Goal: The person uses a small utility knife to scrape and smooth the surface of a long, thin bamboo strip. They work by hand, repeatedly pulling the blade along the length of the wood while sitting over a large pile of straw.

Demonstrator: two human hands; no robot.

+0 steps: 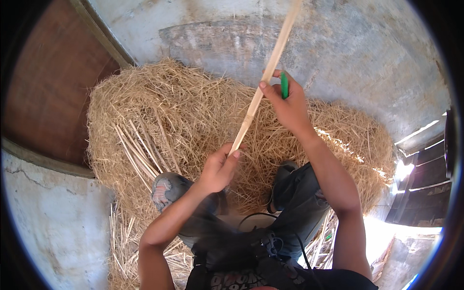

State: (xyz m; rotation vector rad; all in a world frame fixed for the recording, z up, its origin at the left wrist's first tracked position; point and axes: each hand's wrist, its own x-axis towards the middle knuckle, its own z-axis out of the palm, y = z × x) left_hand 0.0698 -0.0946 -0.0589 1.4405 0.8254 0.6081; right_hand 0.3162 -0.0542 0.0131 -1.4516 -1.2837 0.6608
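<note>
Dark shirt (212,266) at the near edge, a seated person holds a pale strip (251,107), bamboo-like in look, that slants over the straw from the lap and runs out of view at the far side. The left hand (216,171) pinches its near end, thumb on top; the right hand (290,104), farther off, has thumb and finger closed on it along its length, with 1 small green object (284,85), its kind unclear, in that same hand. Long, thin and flat, the strip appears light and fairly stiff, likely to bow if held at 1 end only; its edges may splinter, so 2 pinches on the flat faces, well apart, look safer than a sliding grip. Farther out, more strips (140,147) lie on the straw (183,111) at left, just beyond the torn knee of the jeans (162,191). Weathered wall (338,58) rises on the far side, a brown panel (53,87) stands at far left, and sunlight cuts between dark boards (420,193) at right.
</note>
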